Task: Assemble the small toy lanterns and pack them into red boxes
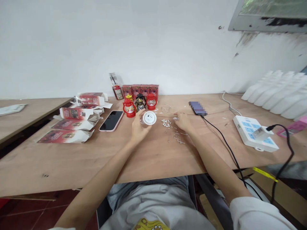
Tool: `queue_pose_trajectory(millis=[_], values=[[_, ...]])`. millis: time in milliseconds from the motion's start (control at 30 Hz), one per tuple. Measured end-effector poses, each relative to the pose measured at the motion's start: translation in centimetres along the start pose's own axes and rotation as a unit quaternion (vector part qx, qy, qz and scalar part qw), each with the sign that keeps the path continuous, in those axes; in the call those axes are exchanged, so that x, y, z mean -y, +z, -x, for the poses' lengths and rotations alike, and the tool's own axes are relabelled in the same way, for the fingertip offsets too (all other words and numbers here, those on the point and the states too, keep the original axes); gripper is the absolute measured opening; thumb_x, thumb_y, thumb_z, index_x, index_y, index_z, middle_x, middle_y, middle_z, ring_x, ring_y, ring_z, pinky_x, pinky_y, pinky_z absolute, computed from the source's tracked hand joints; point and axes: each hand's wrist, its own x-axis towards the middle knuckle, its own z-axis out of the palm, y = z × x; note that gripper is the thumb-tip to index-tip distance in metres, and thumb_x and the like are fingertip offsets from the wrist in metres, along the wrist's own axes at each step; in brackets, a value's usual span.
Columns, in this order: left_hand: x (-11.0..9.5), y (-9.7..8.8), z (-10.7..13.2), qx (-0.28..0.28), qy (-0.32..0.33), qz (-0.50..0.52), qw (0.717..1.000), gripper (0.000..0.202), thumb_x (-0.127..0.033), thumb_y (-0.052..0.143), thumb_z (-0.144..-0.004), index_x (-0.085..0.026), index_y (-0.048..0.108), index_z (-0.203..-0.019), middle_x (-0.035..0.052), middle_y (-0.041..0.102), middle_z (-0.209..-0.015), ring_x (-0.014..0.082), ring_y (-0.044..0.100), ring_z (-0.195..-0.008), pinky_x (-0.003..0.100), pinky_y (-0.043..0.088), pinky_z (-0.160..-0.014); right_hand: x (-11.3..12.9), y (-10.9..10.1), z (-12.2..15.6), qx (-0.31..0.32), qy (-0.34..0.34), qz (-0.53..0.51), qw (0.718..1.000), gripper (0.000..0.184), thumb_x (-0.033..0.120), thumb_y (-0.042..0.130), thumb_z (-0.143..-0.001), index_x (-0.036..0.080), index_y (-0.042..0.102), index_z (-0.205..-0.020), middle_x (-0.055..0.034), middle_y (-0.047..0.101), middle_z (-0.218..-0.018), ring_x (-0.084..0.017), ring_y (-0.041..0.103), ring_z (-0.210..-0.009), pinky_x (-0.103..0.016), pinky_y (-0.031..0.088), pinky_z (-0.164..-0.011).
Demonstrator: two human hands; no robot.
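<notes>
Grasping a white-ended cup (150,118) in the left hand (139,128), mid-frame, well in from the near edge of the table (148,166), with room toward lower center; hemmed by lanterns (129,109) above and silver discs (166,123) at right. Pointing the white end at the camera, long axis foreshortened. Bunching fingers of the right hand (183,121) near bent wires (177,138); cannot tell if gripping anything.

The left hand (138,128) holds a round white thing (150,118), the right hand (183,122) is right of small silver discs (166,123), and little lanterns (129,109) stand farther away.
</notes>
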Motion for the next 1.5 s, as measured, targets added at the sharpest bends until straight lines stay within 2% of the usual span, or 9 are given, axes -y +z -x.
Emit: queue_pose_trajectory(millis=[100,233,400,533,700,1100,1233,1367,1500], values=[[-0.2,0.0,0.0,0.003,0.017,-0.003,1.0,0.066,-0.015,0.065,-0.067,-0.022,0.038,-0.126,0.0085,0.058,-0.121,0.0211,0.059,-0.109,0.037,0.05,-0.092,0.1,0.1,0.1,0.026,-0.007,0.075,0.997,0.033,0.016,0.045,-0.085,0.013,0.058,-0.116,-0.015,0.063,-0.115,-0.027,0.054,-0.109,-0.036,0.041,-0.09],[-0.3,-0.1,0.1,0.005,0.047,-0.025,0.999,0.056,-0.016,0.063,-0.069,-0.02,0.042,-0.12,0.0091,0.058,-0.119,0.0214,0.059,-0.108,0.036,0.05,-0.089,0.4,0.1,0.2,0.033,-0.003,0.106,0.994,0.031,0.015,0.039,-0.088,0.015,0.059,-0.111,-0.0156,0.064,-0.111,-0.028,0.057,-0.102,-0.034,0.041,-0.081],[0.0,-0.2,0.3,0.015,0.069,-0.068,0.995,0.042,-0.017,0.062,-0.069,-0.02,0.045,-0.108,0.0073,0.06,-0.107,0.0206,0.06,-0.099,0.033,0.05,-0.082,0.3,-0.1,0.2,0.016,0.0,0.09,0.996,0.03,0.014,0.041,-0.087,0.015,0.059,-0.11,-0.0125,0.063,-0.113,-0.026,0.056,-0.103,-0.033,0.041,-0.084],[0.2,-0.2,0.4,0.0,0.074,-0.105,0.992,0.04,-0.02,0.064,-0.067,-0.02,0.043,-0.101,0.0057,0.059,-0.098,0.0202,0.06,-0.09,0.033,0.049,-0.078,0.3,0.1,0.2,-0.003,-0.005,0.068,0.998,0.031,0.016,0.045,-0.085,0.015,0.057,-0.114,-0.0117,0.062,-0.116,-0.025,0.053,-0.108,-0.033,0.04,-0.088],[0.4,-0.3,0.3,-0.019,0.065,-0.116,0.991,0.039,-0.025,0.064,-0.067,-0.022,0.039,-0.096,0.0043,0.057,-0.093,0.0191,0.06,-0.081,0.032,0.048,-0.072,0.3,0.3,0.2,0.004,-0.008,0.076,0.997,0.031,0.019,0.044,-0.086,0.016,0.056,-0.115,-0.011,0.062,-0.116,-0.026,0.051,-0.108,-0.036,0.039,-0.091],[0.8,-0.6,-0.1,-0.067,0.102,-0.138,0.983,0.037,-0.03,0.064,-0.068,-0.024,0.038,-0.095,0.003,0.055,-0.088,0.0195,0.058,-0.078,0.032,0.047,-0.067,0.3,0.6,0.2,-0.002,-0.017,0.066,0.998,0.031,0.02,0.044,-0.085,0.016,0.056,-0.114,-0.0103,0.063,-0.116,-0.028,0.051,-0.107,-0.038,0.038,-0.09],[0.9,-0.7,-0.1,-0.09,0.089,-0.132,0.983,0.035,-0.03,0.064,-0.069,-0.025,0.04,-0.095,0.0039,0.056,-0.09,0.0202,0.059,-0.081,0.033,0.047,-0.069,0.5,0.6,-0.3,-0.002,-0.012,0.036,0.999,0.032,0.018,0.044,-0.085,0.016,0.056,-0.115,-0.0089,0.065,-0.113,-0.026,0.051,-0.109,-0.036,0.039,-0.091],[1.4,-0.8,-0.1,-0.09,0.066,-0.144,0.983,0.036,-0.03,0.064,-0.067,-0.024,0.04,-0.093,0.0045,0.057,-0.09,0.0213,0.059,-0.081,0.034,0.046,-0.068,1.7,1.2,-2.1,0.016,-0.078,0.081,0.994,0.029,0.018,0.041,-0.088,0.015,0.06,-0.11,-0.0105,0.063,-0.116,-0.026,0.05,-0.112,-0.038,0.036,-0.093],[2.0,-0.9,-0.2,-0.088,0.041,-0.164,0.982,0.039,-0.027,0.065,-0.065,-0.023,0.039,-0.093,0.0047,0.057,-0.092,0.0217,0.061,-0.083,0.033,0.047,-0.069,3.5,1.9,-5.0,0.052,-0.183,0.216,0.958,0.032,0.013,0.038,-0.089,0.012,0.06,-0.112,-0.0177,0.061,-0.119,-0.027,0.051,-0.113,-0.039,0.036,-0.091]])
